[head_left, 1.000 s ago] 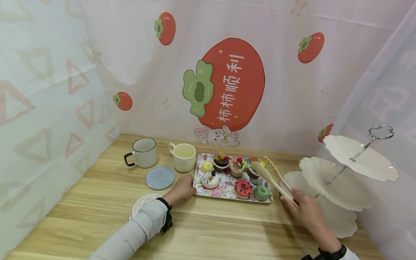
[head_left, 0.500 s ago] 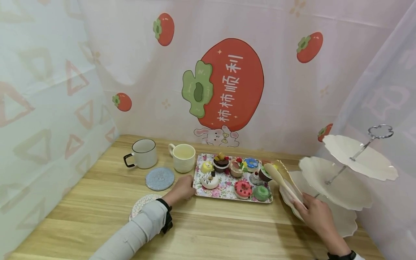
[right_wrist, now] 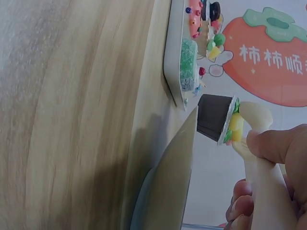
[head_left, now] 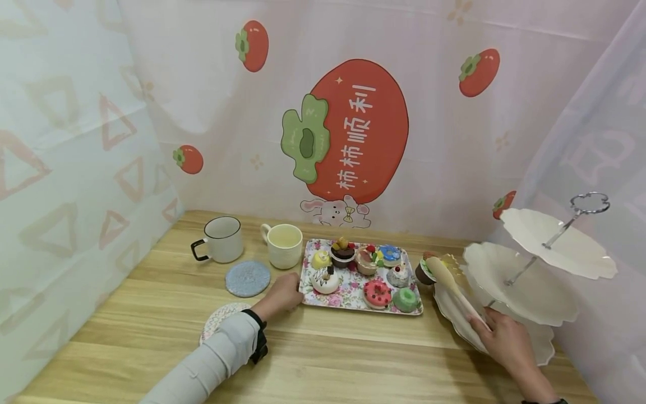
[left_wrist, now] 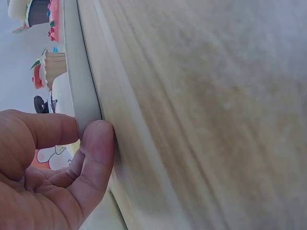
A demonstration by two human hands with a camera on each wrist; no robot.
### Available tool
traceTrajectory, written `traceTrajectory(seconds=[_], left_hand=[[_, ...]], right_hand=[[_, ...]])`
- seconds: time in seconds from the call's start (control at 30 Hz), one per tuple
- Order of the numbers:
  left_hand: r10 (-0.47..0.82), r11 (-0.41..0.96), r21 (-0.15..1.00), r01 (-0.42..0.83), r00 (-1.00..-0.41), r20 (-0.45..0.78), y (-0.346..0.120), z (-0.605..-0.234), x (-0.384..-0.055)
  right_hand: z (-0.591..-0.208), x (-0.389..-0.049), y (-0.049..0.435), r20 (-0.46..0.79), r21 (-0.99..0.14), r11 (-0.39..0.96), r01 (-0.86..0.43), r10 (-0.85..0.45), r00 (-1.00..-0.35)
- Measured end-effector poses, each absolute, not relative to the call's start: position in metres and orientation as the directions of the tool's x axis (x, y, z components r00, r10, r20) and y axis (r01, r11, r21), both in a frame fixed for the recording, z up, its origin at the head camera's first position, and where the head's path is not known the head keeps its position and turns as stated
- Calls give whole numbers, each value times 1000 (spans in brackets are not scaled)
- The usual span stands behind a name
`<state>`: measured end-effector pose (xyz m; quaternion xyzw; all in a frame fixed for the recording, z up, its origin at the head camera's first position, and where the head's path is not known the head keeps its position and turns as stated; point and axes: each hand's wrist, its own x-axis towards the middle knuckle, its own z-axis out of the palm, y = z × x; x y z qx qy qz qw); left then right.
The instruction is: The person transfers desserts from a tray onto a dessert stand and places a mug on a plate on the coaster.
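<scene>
At the left end of the flowered tray (head_left: 347,306), my left hand (head_left: 280,293) pinches the rim between thumb and fingers, as the left wrist view shows at the tray's pale edge (left_wrist: 80,79). My right hand (head_left: 508,341) grips a pair of pale wooden tongs (head_left: 451,280). Between the tong ends is a toy cupcake (right_wrist: 214,117) in a dark brown cup, with green and yellow topping. It hangs tilted in the air past the tray's right end, near the lowest plate (head_left: 454,325) of the white three-tier stand (head_left: 527,292).
Several toy sweets lie on the tray, including a red doughnut (head_left: 377,294), a green one (head_left: 405,300) and a blue one (head_left: 390,255). Left of it stand a cream cup (head_left: 285,247) and a black-rimmed mug (head_left: 224,240), with a blue coaster (head_left: 248,279) and a patterned coaster (head_left: 222,317).
My right hand has moved right with the tongs, carrying the cupcake off the tray toward the tiered stand. The left hand stays on the tray's edge.
</scene>
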<state>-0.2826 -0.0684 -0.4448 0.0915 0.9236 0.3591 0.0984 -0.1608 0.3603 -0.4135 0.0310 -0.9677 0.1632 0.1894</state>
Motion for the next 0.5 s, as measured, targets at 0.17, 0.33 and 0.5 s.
traceTrajectory(seconds=[0.17,0.33,0.5], left_hand=[[248,726,679,111,-963,-107,-68,-446,-283],[246,727,678,111,-964,-105,-68,-447,-283],[241,735,668,117,-966,-96,-69,-446,-283]], right_hand=[[-411,-159,361,347,-320,941,-110,8,-938],[-409,-156,363,353,-334,939,-87,39,-935],[-408,-154,369,362,-325,944,-63,63,-930]])
